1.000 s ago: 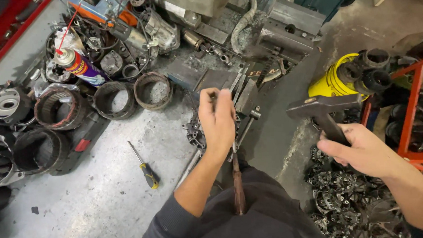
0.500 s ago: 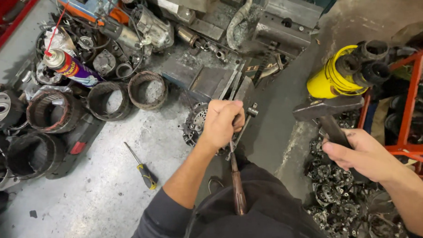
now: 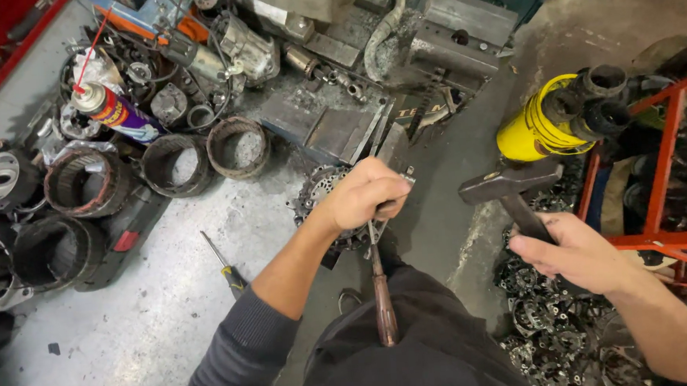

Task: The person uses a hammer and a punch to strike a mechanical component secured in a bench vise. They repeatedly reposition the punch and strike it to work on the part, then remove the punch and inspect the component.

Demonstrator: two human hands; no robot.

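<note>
My left hand (image 3: pixel 365 195) is closed in a fist on the edge of a round, dark, toothed metal part (image 3: pixel 318 194) on the floor in front of me. A screwdriver with a brown wooden handle (image 3: pixel 383 308) runs from under that fist back onto my dark trouser leg. My right hand (image 3: pixel 575 251) grips the handle of a hammer, whose dark steel head (image 3: pixel 509 183) hangs in the air to the right of the fist, apart from it.
Several rusty stator rings (image 3: pixel 238 148) and a spray can (image 3: pixel 114 112) lie at the left. A yellow-handled screwdriver (image 3: pixel 227 268) rests on the grey floor. A yellow cylinder (image 3: pixel 538 125), a red steel frame (image 3: pixel 669 160) and a pile of dark parts (image 3: pixel 556 332) stand at the right.
My left hand went from lying flat with its fingers stretched over the round part to a closed fist on it. The hammer in my right hand stays raised at about the same place.
</note>
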